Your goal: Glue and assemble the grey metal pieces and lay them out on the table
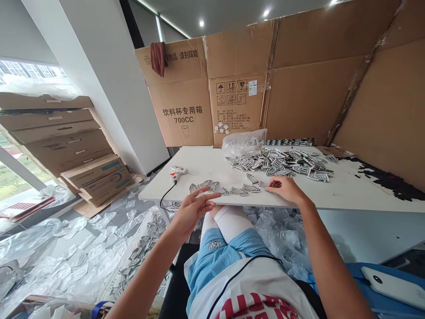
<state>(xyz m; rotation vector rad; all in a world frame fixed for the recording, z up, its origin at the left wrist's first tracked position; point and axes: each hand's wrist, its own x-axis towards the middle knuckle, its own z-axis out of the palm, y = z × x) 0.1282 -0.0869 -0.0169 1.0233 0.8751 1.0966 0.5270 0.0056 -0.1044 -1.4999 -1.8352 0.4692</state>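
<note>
My left hand (195,212) hovers at the table's front edge, fingers stretched out and apart, holding nothing. Just beyond it lies a loose row of small silver-grey frame-shaped pieces (239,192). My right hand (284,189) is low over the tabletop, its thumb and fingers pinching one such frame-shaped piece (263,184) by its right end. Another loose piece (252,178) rests on the table just left of that hand. Behind it spreads a big heap of similar pieces (275,161). What the pieces are for does not show.
A white glue gun (178,172) with a black cord rests at the left of the white table (159,184). A clear plastic bag (244,142) sits behind the heap. Black scraps (392,179) lie at right. Cardboard panels (239,62) wall the back. Plastic wrappers (66,266) cover the floor.
</note>
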